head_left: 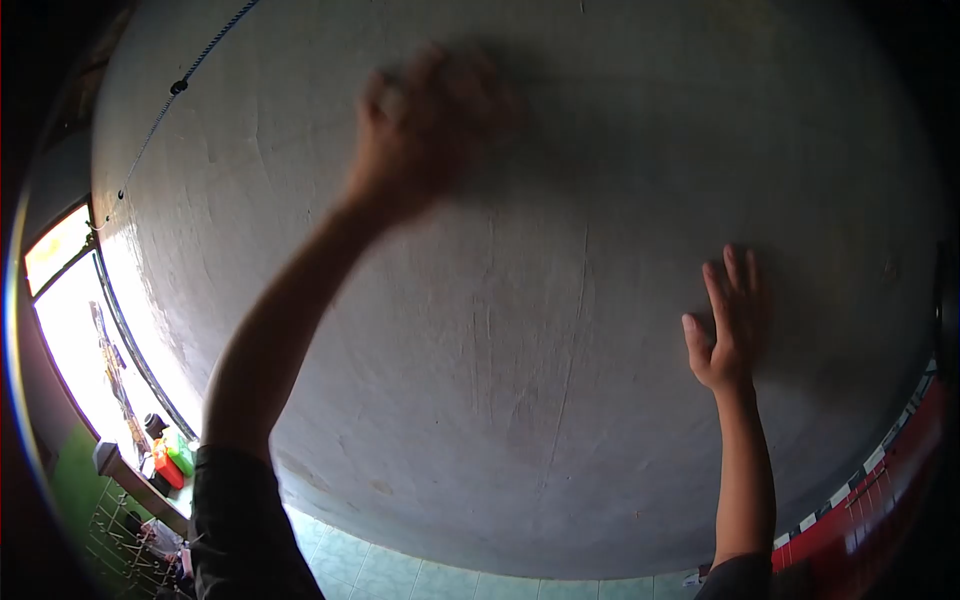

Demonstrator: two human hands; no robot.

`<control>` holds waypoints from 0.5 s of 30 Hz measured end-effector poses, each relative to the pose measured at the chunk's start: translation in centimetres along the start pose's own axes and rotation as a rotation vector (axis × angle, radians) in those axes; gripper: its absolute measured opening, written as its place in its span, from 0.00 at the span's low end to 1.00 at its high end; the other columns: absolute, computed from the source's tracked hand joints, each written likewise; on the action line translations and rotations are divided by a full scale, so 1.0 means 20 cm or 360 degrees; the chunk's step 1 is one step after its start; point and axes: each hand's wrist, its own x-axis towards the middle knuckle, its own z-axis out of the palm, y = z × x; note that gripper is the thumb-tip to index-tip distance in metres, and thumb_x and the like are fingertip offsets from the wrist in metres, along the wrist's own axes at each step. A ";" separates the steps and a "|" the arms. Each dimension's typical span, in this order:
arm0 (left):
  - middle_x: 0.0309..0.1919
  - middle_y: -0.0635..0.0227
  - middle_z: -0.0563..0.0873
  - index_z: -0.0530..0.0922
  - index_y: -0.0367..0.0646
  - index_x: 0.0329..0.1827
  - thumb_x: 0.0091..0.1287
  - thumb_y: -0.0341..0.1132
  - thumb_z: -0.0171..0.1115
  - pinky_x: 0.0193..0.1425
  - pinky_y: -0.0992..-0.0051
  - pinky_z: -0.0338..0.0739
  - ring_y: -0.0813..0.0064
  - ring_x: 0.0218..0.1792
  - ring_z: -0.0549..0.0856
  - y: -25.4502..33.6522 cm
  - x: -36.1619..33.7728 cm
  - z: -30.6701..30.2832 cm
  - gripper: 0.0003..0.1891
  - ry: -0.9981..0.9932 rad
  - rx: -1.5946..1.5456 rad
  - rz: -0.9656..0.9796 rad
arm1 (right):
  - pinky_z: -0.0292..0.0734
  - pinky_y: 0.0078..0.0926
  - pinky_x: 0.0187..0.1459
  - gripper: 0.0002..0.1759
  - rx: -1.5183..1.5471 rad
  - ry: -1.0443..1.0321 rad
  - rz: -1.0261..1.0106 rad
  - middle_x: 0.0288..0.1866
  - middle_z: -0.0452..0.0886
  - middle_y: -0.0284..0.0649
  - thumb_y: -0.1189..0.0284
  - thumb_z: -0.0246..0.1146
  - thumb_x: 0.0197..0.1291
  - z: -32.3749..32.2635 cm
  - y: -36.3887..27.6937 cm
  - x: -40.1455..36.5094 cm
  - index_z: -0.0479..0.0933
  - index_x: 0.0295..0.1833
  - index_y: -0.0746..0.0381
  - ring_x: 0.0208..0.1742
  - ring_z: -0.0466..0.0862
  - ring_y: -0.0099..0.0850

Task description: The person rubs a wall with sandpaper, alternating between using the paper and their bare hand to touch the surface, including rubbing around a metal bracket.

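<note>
A grey plastered wall (650, 450) with cracks and raised streaks fills most of the head view. My left hand (425, 140) is raised high against its upper part and smeared by motion. Its fingers are too blurred to show whether they hold anything. Lower and to the right, my right hand (732, 320) is open, fingers stretched upward and thumb apart. It lies at or very near the wall surface, with nothing visible in it.
A thin blue-and-white rope (210, 45) with a dark knot runs across the upper left. A bright window (90, 340) and colourful containers (170, 460) stand at left. Light tiles (450, 580) cover the floor. A red surface (880, 500) curves along the lower right.
</note>
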 end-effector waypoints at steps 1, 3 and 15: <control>0.85 0.74 0.61 0.68 0.79 0.81 0.78 0.52 0.61 0.82 0.35 0.50 0.57 0.86 0.54 -0.11 0.08 0.04 0.29 0.0143 0.0207 -0.0246 | 0.60 0.59 0.79 0.33 0.0004 0.0001 0.0011 0.84 0.70 0.43 0.56 0.60 0.72 0.00 0.00 0.00 0.72 0.80 0.52 0.83 0.67 0.55; 0.86 0.74 0.61 0.68 0.79 0.81 0.78 0.48 0.60 0.81 0.35 0.50 0.56 0.86 0.53 -0.07 0.04 0.08 0.29 0.0346 -0.0042 -0.0341 | 0.61 0.58 0.79 0.33 0.0010 0.0001 0.0022 0.83 0.70 0.42 0.56 0.60 0.72 0.00 0.00 -0.01 0.72 0.79 0.52 0.83 0.67 0.55; 0.86 0.87 0.57 0.58 0.89 0.83 0.75 0.68 0.52 0.88 0.40 0.27 0.76 0.87 0.52 0.66 -0.70 -0.07 0.33 -0.0184 -0.0001 0.1107 | 0.62 0.56 0.78 0.32 0.0079 0.0038 0.0026 0.83 0.71 0.41 0.58 0.61 0.71 0.00 0.01 -0.01 0.73 0.79 0.52 0.83 0.68 0.54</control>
